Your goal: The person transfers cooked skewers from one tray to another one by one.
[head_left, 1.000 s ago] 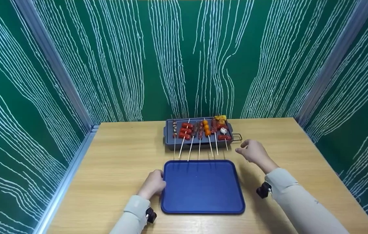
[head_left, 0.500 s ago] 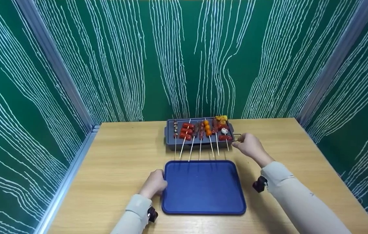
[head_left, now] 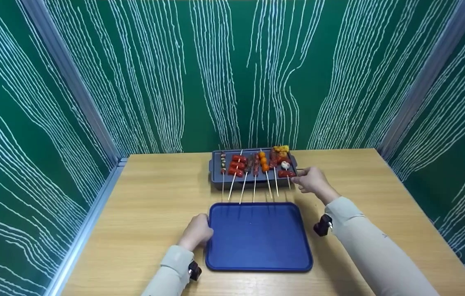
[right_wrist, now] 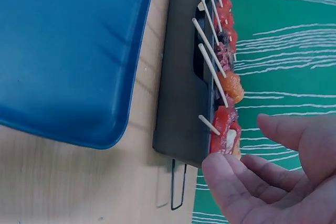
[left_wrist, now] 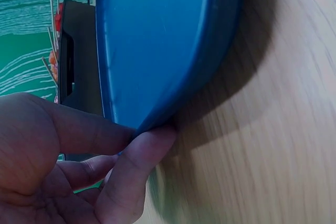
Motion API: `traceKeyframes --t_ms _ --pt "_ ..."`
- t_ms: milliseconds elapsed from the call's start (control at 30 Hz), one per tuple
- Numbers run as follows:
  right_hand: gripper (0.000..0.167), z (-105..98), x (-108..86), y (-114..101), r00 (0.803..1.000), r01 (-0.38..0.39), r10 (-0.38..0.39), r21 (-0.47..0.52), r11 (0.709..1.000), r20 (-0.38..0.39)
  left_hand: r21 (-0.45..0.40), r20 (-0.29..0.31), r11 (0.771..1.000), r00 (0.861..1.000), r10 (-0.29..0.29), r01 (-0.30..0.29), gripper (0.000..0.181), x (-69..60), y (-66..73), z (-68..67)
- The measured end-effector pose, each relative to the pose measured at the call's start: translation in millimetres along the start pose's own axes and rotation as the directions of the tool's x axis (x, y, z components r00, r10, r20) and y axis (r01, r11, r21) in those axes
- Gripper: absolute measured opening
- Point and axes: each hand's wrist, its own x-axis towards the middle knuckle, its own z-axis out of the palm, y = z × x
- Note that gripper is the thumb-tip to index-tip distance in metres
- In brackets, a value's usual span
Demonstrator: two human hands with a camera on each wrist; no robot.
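My left hand (head_left: 196,232) pinches the left rim of a blue tray (head_left: 259,238) between thumb and fingers; the left wrist view shows this pinch on the tray's edge (left_wrist: 173,93). Beyond the tray stands a dark tabletop grill (head_left: 222,186) with several food skewers laid across it, their sticks pointing toward me. At the grill's right end my right hand (head_left: 313,180) hovers beside the rightmost skewer (head_left: 285,174), which carries red, white and yellow pieces. In the right wrist view, thumb and fingers stand apart near that skewer's short stick (right_wrist: 209,124), holding nothing.
A wire handle (right_wrist: 178,192) sticks out from the grill's right side, close to the right hand. Sausage skewers (head_left: 238,165) and an orange ball skewer (head_left: 264,161) lie farther left. Green patterned walls (head_left: 150,82) enclose the wooden table (head_left: 166,185) behind and on both sides.
My right hand has moved left and slightly forward, from beside the wire handle to the rightmost skewer. The left hand stays on the tray rim.
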Motion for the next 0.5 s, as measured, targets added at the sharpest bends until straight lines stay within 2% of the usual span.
traceKeyframes --t_ms 167,267,400,500 --pt "0.044 3 6.5 4 0.999 -0.047 0.046 0.105 0.993 0.019 -0.026 -0.007 1.0 1.0 0.013 -0.013 0.011 3.0 -6.1 2.8" --pt "0.039 6 8.1 6 0.998 -0.066 0.064 0.157 0.985 0.021 -0.049 0.004 0.999 1.0 0.004 -0.003 0.012 -4.6 2.0 -3.3" --pt "0.023 11 9.6 8 0.996 -0.086 0.08 0.239 0.967 0.036 -0.075 0.009 0.997 1.0 -0.021 0.021 0.013 -28.6 35.0 -25.9" --pt "0.013 14 11.0 8 0.994 -0.098 0.08 0.314 0.944 0.069 -0.065 -0.003 0.998 1.0 -0.022 0.022 0.013 -26.4 32.4 -23.2"
